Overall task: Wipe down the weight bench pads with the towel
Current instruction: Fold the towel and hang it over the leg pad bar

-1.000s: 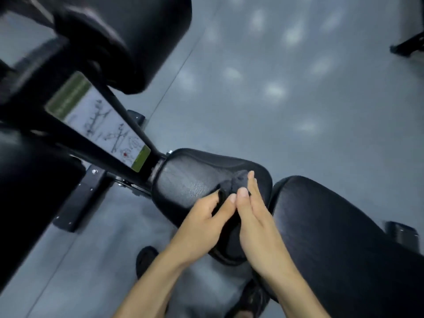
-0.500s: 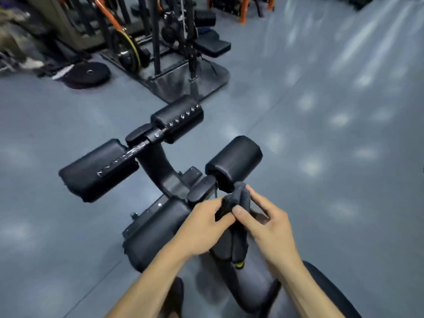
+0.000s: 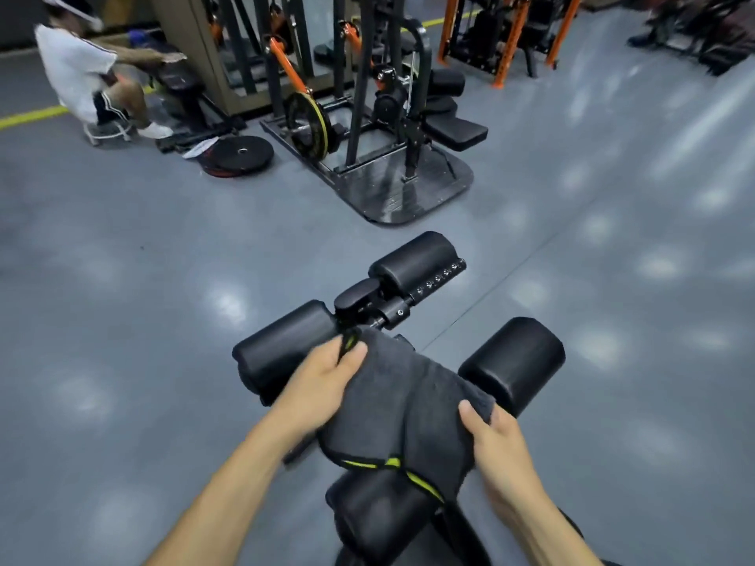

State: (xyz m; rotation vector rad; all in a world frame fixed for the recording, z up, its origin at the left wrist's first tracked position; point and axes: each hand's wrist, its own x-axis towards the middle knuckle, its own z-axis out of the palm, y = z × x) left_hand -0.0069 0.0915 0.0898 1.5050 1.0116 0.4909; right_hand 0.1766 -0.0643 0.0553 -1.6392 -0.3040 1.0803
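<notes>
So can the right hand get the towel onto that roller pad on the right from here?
Probably yes. The right hand grips the towel at its edge right beside the right roller pad, and nothing lies between them. The left hand grips the far corner.

Both my forearms reach forward from the bottom edge, bare, hands spread apart at roughly chest width. My left hand point(image 3: 327, 381) sits further out, back of the hand up, thumb and fingers point(image 3: 354, 353) pinching the far corner of the towel point(image 3: 416, 406). My right hand point(image 3: 500, 451) is nearer, thumb on top of the towel's right edge, the other fingers tucked under and out of sight.
</notes>
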